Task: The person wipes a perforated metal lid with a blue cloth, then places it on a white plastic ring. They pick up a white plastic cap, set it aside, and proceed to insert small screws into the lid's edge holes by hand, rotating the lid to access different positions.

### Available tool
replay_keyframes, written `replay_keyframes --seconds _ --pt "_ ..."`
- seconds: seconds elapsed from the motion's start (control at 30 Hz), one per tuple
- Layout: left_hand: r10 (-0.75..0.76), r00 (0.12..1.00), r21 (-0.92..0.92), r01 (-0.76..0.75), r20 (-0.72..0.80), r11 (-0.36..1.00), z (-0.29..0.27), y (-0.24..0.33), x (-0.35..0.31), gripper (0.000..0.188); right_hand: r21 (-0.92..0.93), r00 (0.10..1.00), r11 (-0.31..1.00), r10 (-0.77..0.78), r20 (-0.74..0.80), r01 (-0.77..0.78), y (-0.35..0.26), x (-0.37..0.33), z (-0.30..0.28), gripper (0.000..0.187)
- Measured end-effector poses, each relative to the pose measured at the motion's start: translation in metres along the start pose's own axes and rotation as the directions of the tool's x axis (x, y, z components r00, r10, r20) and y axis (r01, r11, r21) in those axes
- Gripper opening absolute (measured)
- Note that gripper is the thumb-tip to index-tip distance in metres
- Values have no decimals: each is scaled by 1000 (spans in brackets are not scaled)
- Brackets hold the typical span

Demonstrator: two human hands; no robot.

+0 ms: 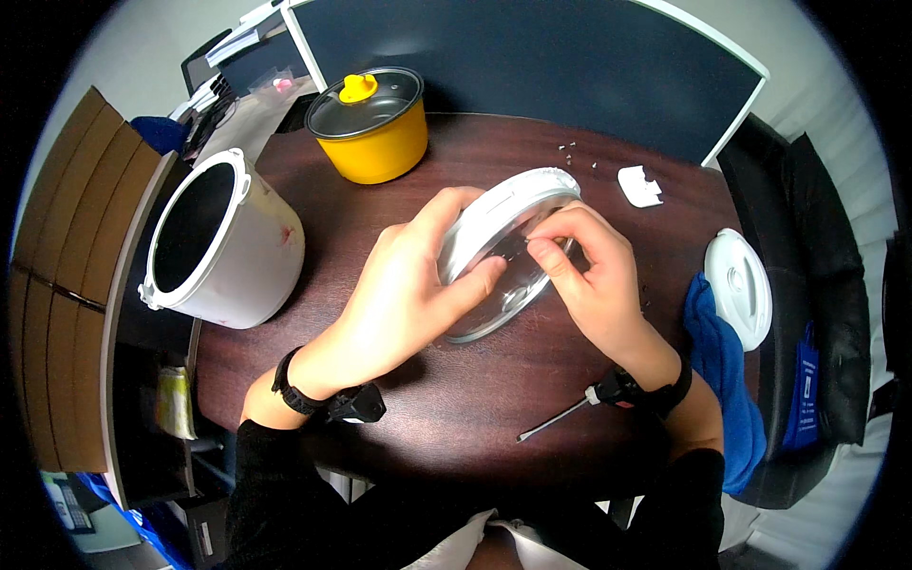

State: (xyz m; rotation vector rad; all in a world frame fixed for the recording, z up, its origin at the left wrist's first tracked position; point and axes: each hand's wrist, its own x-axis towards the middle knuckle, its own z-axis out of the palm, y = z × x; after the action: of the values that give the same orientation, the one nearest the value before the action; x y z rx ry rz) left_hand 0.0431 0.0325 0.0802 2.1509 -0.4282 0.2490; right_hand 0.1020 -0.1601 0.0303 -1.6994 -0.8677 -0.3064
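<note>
A round clear lid with a thick white rim [480,211] is tilted up above the middle of the table. My left hand [408,275] grips its left edge, thumb on the clear inner side and fingers behind the rim. At the lid's right side my right hand [594,261] pinches thumb and forefinger together close to the clear face. Whatever lies between those fingertips is too small to make out. Below my right wrist a screwdriver [560,418] rests on the table, its handle partly hidden by the wrist.
A yellow pot [375,147] with a glass lid stands at the back. The white appliance body [271,252] leans at left. Several small screws [568,152] and a white plastic piece [639,187] lie far right. A white oval cover [739,285] and blue cloth [722,380] sit at the right edge.
</note>
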Motion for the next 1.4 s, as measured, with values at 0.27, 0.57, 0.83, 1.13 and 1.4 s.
replay_keyframes --seconds 0.27,0.57,0.83,1.13,1.4 --pt "34 999 -22 -35 -26 999 8 -1 -3 37 244 996 969 42 -78 -22 4 -2 8 10" --pt "28 999 -34 -28 16 999 13 6 -8 38 168 995 985 -13 -103 31 -5 -1 4 13" --pt "112 993 -22 -112 -34 993 19 6 -11 39 153 992 988 49 -113 -32 -9 -5 6 15" --pt "-10 1000 -34 10 -8 999 20 13 -15 45 42 987 995 92 -128 -88 -18 -9 4 13" --pt "14 998 -180 -2 64 984 14 12 -20 62 25 991 999 31 -130 -28 -20 -10 3 13"
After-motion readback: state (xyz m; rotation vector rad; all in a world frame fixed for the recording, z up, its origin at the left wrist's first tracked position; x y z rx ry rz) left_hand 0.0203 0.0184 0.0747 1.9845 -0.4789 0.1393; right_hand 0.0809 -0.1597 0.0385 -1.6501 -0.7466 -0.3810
